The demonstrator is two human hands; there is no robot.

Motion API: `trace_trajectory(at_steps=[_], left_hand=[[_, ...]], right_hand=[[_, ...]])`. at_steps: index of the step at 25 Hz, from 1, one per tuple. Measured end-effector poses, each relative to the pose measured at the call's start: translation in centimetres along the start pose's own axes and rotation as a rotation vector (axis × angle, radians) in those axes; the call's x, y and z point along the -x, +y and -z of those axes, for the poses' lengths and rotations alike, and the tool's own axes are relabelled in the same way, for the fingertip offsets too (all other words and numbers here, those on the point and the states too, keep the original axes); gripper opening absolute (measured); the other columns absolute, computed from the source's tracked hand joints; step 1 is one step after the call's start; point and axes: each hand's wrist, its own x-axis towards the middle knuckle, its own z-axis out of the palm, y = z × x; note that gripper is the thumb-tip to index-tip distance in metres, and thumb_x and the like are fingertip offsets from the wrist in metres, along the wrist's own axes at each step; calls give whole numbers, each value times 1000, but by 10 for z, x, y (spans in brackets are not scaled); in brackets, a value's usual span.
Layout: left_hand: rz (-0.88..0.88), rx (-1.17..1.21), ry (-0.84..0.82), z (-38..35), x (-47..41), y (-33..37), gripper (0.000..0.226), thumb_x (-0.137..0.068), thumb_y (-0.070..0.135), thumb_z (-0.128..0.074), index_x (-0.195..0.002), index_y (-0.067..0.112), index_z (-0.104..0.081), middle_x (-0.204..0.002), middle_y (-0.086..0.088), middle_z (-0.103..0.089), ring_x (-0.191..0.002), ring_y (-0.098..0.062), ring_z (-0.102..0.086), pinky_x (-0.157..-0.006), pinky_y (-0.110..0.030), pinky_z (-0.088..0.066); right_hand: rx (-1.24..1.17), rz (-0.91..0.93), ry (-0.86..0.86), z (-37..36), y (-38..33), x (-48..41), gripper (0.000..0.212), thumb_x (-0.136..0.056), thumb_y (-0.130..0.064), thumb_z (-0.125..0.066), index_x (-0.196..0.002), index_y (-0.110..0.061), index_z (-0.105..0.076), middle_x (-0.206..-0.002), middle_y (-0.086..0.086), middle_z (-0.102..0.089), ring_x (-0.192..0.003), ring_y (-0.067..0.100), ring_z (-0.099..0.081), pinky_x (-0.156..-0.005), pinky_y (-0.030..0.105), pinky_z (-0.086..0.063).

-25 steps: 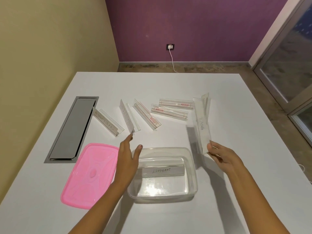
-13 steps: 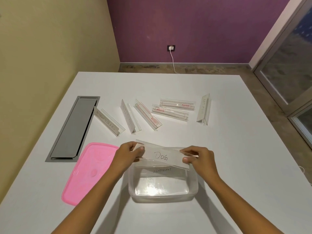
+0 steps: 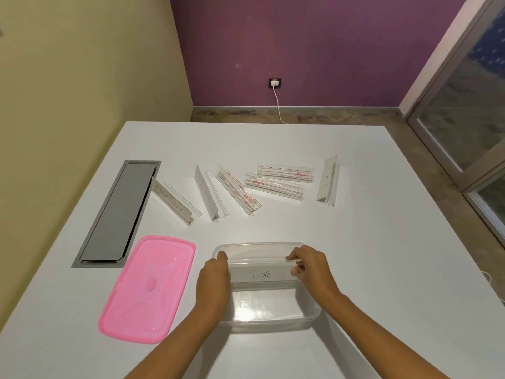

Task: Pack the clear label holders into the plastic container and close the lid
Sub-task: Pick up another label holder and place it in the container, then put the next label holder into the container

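A clear plastic container (image 3: 273, 322) sits on the white table near me. Inside it, the label holder marked DOG (image 3: 261, 274) stands across the container's back half. My left hand (image 3: 214, 283) grips its left end and my right hand (image 3: 310, 265) pinches its right end. The pink lid (image 3: 149, 285) lies flat to the container's left. Several more clear label holders lie in a loose row further back, among them one marked SUPERMAN (image 3: 175, 201) and an upright one (image 3: 327, 180) at the right.
A grey recessed cable hatch (image 3: 117, 212) is set in the table at the left. The table's right edge drops to the floor beside a glass door (image 3: 470, 105). A charger cable hangs from a wall socket (image 3: 275, 82).
My right hand brought the DOG holder from the right, both hands took its ends, and it has gone down into the container in front of the ELEPHANT holder.
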Motion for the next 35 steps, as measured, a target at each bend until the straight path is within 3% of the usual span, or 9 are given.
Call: trace_trajectory(at_steps=[7, 10, 13, 16, 21, 24, 27, 32, 35], left_hand=[[-33, -329, -77, -11, -3, 12, 23, -85, -7, -46, -102, 7, -52, -64, 2, -34, -62, -15, -44, -58, -25, -35], [-25, -364, -97, -15, -3, 9, 25, -85, -8, -46, -104, 6, -54, -87, -5, -56, -82, -20, -60, -61, -23, -37], [-28, -377, -113, -13, -3, 8, 24, -85, -9, -45, -101, 4, -58, -92, -8, -56, -86, -22, -64, -61, -25, -39], [-62, -368, -104, -9, -3, 12, 20, -84, -10, -47, -93, 5, -58, -132, -19, -48, -80, -26, -63, -62, -27, -41], [-137, -249, 15, 0, -10, 1, 29, -81, -8, -46, -65, 16, -41, -66, 0, -46, -70, -23, -61, -55, -34, -43], [-186, -30, 163, 17, -35, -7, 15, -90, 9, -54, -86, 14, -67, -80, -1, -68, -69, -20, -63, -59, -30, -46], [-194, 136, 272, 37, -77, -26, 17, -90, 8, -57, -101, 10, -69, -103, -4, -70, -86, -23, -66, -72, -31, -52], [-171, -52, 303, 60, -158, -68, 36, -84, 4, -55, -120, 8, -59, -132, -12, -56, -122, -31, -50, -94, -46, -47], [-227, -318, 157, 65, -198, -88, 43, -79, -3, -64, -121, 6, -61, -134, -15, -55, -129, -33, -45, -105, -46, -37]], right_hand=[[359, 85, -113, -16, -11, 0, 35, -82, 7, -50, -113, -8, -55, -115, 7, -56, -101, 23, -55, -78, 35, -52], [479, 74, -161, -21, -15, -1, 42, -82, 8, -47, -119, -10, -52, -118, 7, -55, -103, 25, -55, -76, 36, -51], [566, 87, -170, -23, -16, 0, 44, -80, 7, -48, -119, -12, -50, -116, 5, -55, -99, 25, -57, -71, 34, -48], [635, 82, -198, -26, -19, 0, 45, -79, 8, -49, -119, -13, -49, -114, 6, -55, -95, 26, -58, -64, 32, -41], [698, 20, -216, -29, -30, -3, 45, -78, 9, -52, -119, -9, -48, -114, 8, -56, -98, 27, -59, -65, 31, -36], [673, 28, -160, -26, -39, -8, 37, -83, 3, -53, -116, -13, -49, -110, 4, -59, -95, 24, -59, -63, 30, -36], [584, 90, -68, -22, -50, -16, 20, -92, -12, -46, -108, -19, -55, -103, -3, -62, -90, 20, -60, -63, 29, -41], [462, 159, -40, -25, -57, -34, 21, -93, -16, -44, -106, -23, -60, -98, -5, -65, -85, 18, -61, -68, 33, -51], [397, 144, -58, -30, -58, -43, 23, -97, -23, -40, -109, -25, -60, -102, -5, -65, -89, 17, -62, -74, 34, -53]])
